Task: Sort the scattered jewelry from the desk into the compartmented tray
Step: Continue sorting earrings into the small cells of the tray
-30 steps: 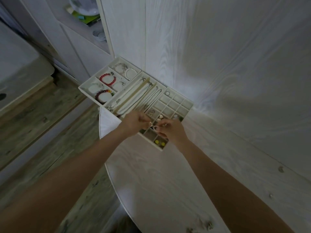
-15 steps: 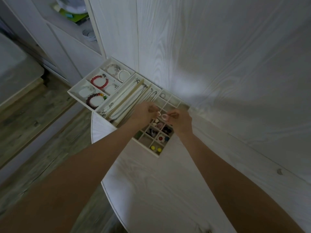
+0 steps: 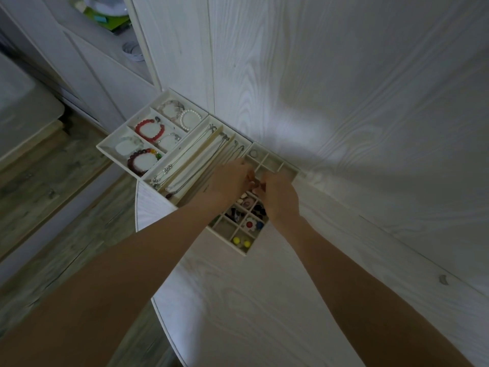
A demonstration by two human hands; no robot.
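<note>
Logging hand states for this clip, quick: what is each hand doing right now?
Left hand: fingers curled, pinching something small over the tray; what it is cannot be told.
Right hand: likewise pinching a small item, unidentifiable.

Both hands meeting fingertip to fingertip, left hand (image 3: 228, 181) and right hand (image 3: 279, 197), over the small-grid end of the tray (image 3: 105, 149), fiddling with something tiny, can't tell what.

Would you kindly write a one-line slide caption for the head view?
Both hands, left and right, meet over the small-grid section of the tray, bracelets and necklaces already sorted.
</note>
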